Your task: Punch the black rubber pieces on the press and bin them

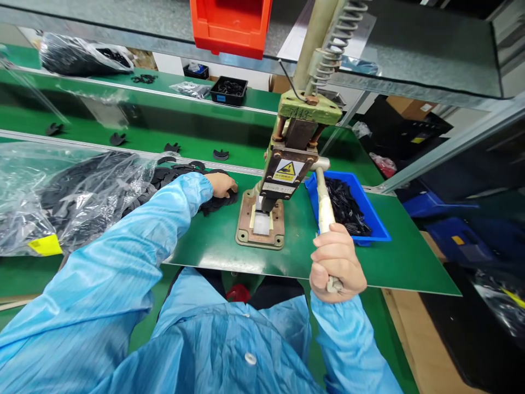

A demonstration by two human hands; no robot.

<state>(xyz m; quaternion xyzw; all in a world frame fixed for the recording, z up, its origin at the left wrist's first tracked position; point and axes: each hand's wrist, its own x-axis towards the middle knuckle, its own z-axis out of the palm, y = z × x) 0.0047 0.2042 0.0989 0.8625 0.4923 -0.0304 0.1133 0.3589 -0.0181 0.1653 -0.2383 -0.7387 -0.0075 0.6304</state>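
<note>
My right hand (pixel 338 264) is wrapped round the pale lever handle (pixel 324 202) of a green hand press (pixel 287 158). Beneath the press head, a pale block (pixel 261 223) sits on the brown base plate (pixel 243 230). To the left of the press, my left hand (pixel 222 184) reaches into a pile of flat black curved parts (pixel 170 178), its fingers bent down and closed at a black curved part; the fingertips are partly hidden. More of these parts spill from a clear plastic bag (pixel 36 213) at the left.
A blue tray (pixel 375 227) of thin black pieces stands right of the press. Several black parts lie along the green strip (pixel 184 137) behind. A small black tray (pixel 228 91) rests on the rear shelf. An orange bin (pixel 229 33) hangs above, near the press's spring (pixel 338 38).
</note>
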